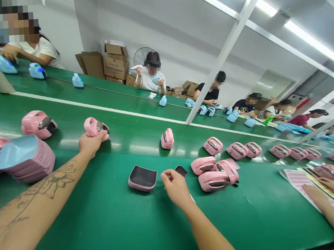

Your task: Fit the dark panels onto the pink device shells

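Note:
My left hand (91,145) reaches out over the green surface and is closed on a pink plastic device with a loop handle and dark front panel (91,126). In the middle, my right hand (175,186) hovers low with its thumb and fingers pinched together; whatever they hold, if anything, is hidden. Just behind it shows a small dark flat piece (181,171), partly covered by the hand. To the left of this hand lies a stack of pink-edged pads with a black top (142,178). Several pink devices (214,180) sit clustered to its right.
A tall stack of pink-edged pads with a light blue top (18,153) stands at left, beside another pink device (38,124). More pink units (236,150) line the belt (134,142). A white post (222,57) rises ahead. Co-workers handle blue units opposite; another person's hands (315,195) are at right.

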The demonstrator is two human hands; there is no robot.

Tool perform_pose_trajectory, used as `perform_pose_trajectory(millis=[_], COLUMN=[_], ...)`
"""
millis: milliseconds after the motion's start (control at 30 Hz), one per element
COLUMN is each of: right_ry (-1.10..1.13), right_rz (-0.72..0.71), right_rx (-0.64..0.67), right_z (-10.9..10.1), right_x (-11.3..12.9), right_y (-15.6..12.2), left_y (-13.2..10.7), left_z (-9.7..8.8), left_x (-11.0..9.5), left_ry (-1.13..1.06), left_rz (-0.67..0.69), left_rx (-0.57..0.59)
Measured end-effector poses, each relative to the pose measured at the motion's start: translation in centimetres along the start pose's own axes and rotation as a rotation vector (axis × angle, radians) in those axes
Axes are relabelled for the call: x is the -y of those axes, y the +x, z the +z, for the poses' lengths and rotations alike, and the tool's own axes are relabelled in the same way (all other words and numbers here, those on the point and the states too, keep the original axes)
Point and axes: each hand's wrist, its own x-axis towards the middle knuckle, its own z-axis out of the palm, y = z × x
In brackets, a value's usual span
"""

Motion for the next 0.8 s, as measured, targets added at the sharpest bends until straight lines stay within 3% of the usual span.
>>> perform_pose_trajectory(millis=[67, 133, 200, 300, 400, 467, 633, 800], right_ry=[-0.020, -0.060, -0.120, -0.216, -0.280, -0.301, -0.263, -0.135], right_rz=[0.009, 0.016, 0.023, 0.030, -0.001, -0.034, -0.079, -0.124], right_rx=[0.004, 0.001, -0.015, -0.039, -0.065, -0.094, -0.173, -0.259], right_z=[1.1, 1.8, 2.1, 2.0, 1.7, 1.5, 0.8, -0.4], right_x=[0.6, 1.2, 1.8, 2.7, 3.6, 4.1, 5.4, 5.9], right_y=[0.6, 1.2, 1.5, 1.6, 1.6, 1.7, 1.8, -1.0], left_y=[-2.1, -5.7, -10.5, -18.5, -25.1, -28.3, -32.8, -34.5], left_z=[-0.2, -0.6, -1.1, -1.3, -1.3, -1.2, -0.8, 0.5], left_x=[-1.4, -3.3, -5.4, -7.9, -8.7, -8.5, -8.4, -10.3], left_ry=[-0.062, -0.130, -0.224, -0.587, -0.683, -0.681, -0.617, -0.505], left_rz=[-0.092, -0.150, -0.194, -0.393, -0.556, -0.621, -0.735, -0.713], left_rx=[-0.120, -0.155, -0.160, -0.212, -0.291, -0.293, -0.205, -0.163])
